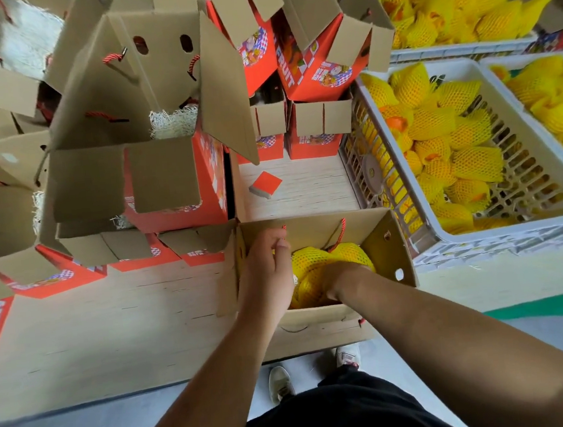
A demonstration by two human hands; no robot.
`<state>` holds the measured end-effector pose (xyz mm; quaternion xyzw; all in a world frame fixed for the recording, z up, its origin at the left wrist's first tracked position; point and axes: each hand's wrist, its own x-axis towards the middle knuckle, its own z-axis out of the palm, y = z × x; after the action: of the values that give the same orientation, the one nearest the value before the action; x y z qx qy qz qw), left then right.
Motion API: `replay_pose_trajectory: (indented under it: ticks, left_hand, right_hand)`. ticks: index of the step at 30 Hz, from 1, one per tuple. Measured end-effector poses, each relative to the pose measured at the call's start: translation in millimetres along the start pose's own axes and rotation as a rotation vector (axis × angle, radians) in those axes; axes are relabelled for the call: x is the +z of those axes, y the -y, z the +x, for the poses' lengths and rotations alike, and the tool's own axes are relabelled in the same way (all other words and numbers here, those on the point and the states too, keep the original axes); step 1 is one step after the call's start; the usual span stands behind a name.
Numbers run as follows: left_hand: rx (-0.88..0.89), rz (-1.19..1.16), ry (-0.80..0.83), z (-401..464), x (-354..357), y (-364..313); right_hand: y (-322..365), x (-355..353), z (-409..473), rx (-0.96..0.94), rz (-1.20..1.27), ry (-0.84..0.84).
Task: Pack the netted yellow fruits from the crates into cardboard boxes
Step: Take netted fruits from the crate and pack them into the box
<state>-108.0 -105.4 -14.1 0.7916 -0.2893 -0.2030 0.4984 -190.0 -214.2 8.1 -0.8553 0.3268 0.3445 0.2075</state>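
Observation:
An open cardboard box (387, 248) stands at the table's near edge with netted yellow fruits (311, 261) inside. My left hand (267, 265) grips the box's left wall, fingers curled over the rim. My right hand (338, 279) reaches down into the box among the fruits; its fingers are hidden. A white plastic crate (445, 236) on the right holds several netted yellow fruits (455, 150).
Stacks of open red-and-brown cardboard boxes (168, 175) fill the left and back of the wooden table (112, 323). A small red piece (265, 184) lies on the table. More crates of fruit (556, 100) stand at the right and far right.

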Motion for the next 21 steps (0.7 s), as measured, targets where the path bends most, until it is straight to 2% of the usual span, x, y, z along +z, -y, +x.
replay_pose_trajectory:
  ticks: [3, 5, 7, 9, 13, 16, 18, 21]
  left_hand:
    - [-0.051, 0.066, 0.045, 4, 0, -2]
    - [-0.063, 0.104, 0.065, 6, 3, -9]
    - [-0.034, 0.139, 0.092, 7, 14, -23]
    - [0.047, 0.076, 0.151, 9, 36, -47]
    - [0.215, -0.067, 0.243, 28, 96, -108]
    - [0.35, 0.018, 0.225, 53, 148, -144]
    - [0.397, 0.106, 0.269, 71, 185, -161]
    - [0.441, 0.383, 0.294, 101, 232, -174]
  right_hand:
    - [-18, -4, 6, -0.033, -0.01, -0.018]
    - [-36, -8, 1, -0.018, 0.148, -0.029]
    - [-54, -13, -14, -0.118, 0.456, -0.221]
    - [-71, -22, -29, -0.273, 0.699, -0.462]
    - [-121, -55, -47, -0.433, 0.815, -0.753]
    - [-177, -74, -47, -0.387, 0.855, -0.855]
    - [-218, -80, -40, -0.312, 0.871, -0.856]
    - [-278, -89, -23, -0.193, 0.801, -0.817]
